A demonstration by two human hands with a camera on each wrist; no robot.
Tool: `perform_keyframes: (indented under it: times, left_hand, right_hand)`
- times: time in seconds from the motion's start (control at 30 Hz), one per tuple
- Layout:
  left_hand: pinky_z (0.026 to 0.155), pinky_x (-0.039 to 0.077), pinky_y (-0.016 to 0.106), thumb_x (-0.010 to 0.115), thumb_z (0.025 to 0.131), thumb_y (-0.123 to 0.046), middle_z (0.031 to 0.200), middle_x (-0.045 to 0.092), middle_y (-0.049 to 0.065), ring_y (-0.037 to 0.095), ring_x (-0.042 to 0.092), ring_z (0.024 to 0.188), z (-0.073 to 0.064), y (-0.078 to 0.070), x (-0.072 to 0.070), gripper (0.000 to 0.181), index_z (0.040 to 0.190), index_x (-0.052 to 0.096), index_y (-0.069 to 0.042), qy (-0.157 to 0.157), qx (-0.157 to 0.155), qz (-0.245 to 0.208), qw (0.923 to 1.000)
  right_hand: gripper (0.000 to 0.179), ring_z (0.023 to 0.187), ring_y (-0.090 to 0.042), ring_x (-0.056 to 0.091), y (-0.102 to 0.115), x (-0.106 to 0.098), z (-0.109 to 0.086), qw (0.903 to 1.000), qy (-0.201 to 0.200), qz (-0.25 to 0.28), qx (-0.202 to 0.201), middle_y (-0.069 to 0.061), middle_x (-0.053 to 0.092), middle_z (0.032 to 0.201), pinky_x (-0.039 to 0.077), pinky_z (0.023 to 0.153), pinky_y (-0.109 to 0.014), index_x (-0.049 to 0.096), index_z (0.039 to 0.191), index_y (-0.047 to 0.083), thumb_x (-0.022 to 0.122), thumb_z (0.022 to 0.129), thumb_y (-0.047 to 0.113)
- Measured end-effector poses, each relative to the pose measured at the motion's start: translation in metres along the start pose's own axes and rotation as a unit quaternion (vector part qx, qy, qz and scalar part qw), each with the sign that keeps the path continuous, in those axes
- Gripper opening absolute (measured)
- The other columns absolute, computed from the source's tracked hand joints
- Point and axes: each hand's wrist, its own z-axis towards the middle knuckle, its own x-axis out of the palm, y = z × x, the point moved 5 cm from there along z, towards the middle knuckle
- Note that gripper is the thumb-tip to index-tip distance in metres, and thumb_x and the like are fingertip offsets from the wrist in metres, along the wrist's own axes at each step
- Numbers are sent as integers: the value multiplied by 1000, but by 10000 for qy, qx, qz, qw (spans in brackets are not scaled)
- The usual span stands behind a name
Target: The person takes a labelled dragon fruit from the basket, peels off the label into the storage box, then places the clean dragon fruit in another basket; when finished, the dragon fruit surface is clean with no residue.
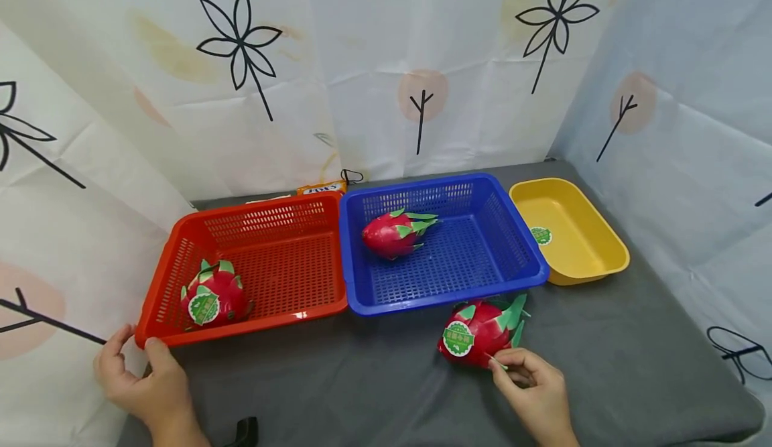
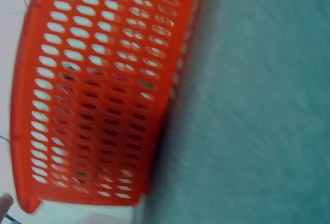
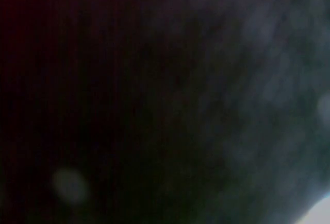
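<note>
My right hand (image 1: 533,390) pinches the lower right side of a pink dragon fruit (image 1: 480,346) between thumb and fingertips. This fruit bears a round green label and lies on the grey cloth before the blue basket (image 1: 446,301). At the front left corner of the red basket (image 1: 259,330), my left hand (image 1: 147,387) holds the rim with thumb and fingers on either side. A labelled dragon fruit (image 1: 211,296) rests inside the red basket, another dragon fruit (image 1: 392,232) inside the blue one. The left wrist view shows the red basket's slotted wall (image 2: 98,95); the right wrist view is dark and blurred.
A yellow tray (image 1: 582,242) with a green round sticker stands right of the blue basket. Behind the red basket lies an orange packet (image 1: 322,187). A black object (image 1: 246,431) shows at the front edge. Patterned white curtains (image 1: 374,45) enclose the grey table (image 1: 639,360).
</note>
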Motion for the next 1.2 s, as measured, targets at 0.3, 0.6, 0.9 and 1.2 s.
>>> perform_keyframes:
  times: [0.3,0.6,0.9,1.2]
  left_hand:
    - [99,46,23,60,82,-9,116,71,14,12,59,110,-8,-66,16,41,117,70,8,517,1333,-775,9867]
    - [97,49,26,61,71,0,109,69,27,23,63,108,-27,-129,47,41,109,66,18,1268,2318,-2493,9317]
    - [102,48,35,61,81,-2,106,67,30,32,62,107,-58,-175,88,34,106,61,21,2295,2989,-3717,8484]
    - [104,47,36,56,82,0,114,63,30,32,60,113,-104,-188,126,37,114,61,19,3779,2953,-3910,7855]
  right_hand:
    - [30,62,-14,70,1,2,2,10000,52,70,-43,-6,72,84,57,58,-20,74,87,4,82,71,-20]
    - [29,62,-16,71,4,4,4,9999,29,151,-42,-6,72,84,57,58,-20,73,86,4,82,72,-20]
    - [26,63,-18,70,4,1,6,10000,56,27,70,-6,72,84,57,60,-20,73,87,5,82,75,-17]
    - [27,62,-12,69,0,4,5,9990,155,221,-368,-14,71,82,56,60,-18,73,89,5,80,75,-18]
